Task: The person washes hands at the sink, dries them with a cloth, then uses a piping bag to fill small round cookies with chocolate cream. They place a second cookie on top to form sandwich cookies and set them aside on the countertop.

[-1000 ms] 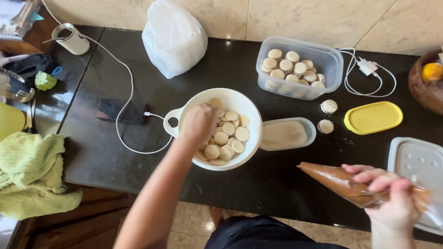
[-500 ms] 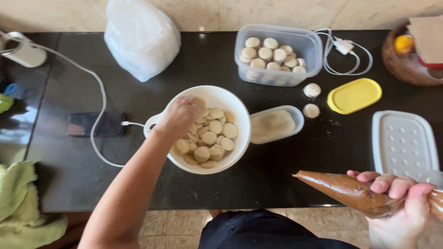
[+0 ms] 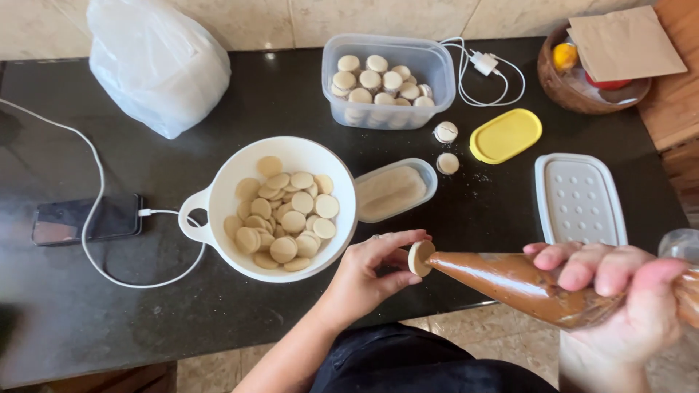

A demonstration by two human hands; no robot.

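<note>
Head view: my left hand is pinching a small round pale cookie against the tip of the brown filled piping bag, which my right hand is gripping closed.

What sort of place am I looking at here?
Most likely a home kitchen counter: a dark stone worktop, a white bowl of round biscuits, and a piping bag held against one biscuit.

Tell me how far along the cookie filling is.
Done: the clear tub at the back holds a stack of pale rounds, apparently finished, and two more sit beside the yellow lid. In hand: the left hand holds one cookie disc against the tip of the brown piping bag, gripped by the right hand. Left: the white bowl is still full of plain discs.
</note>
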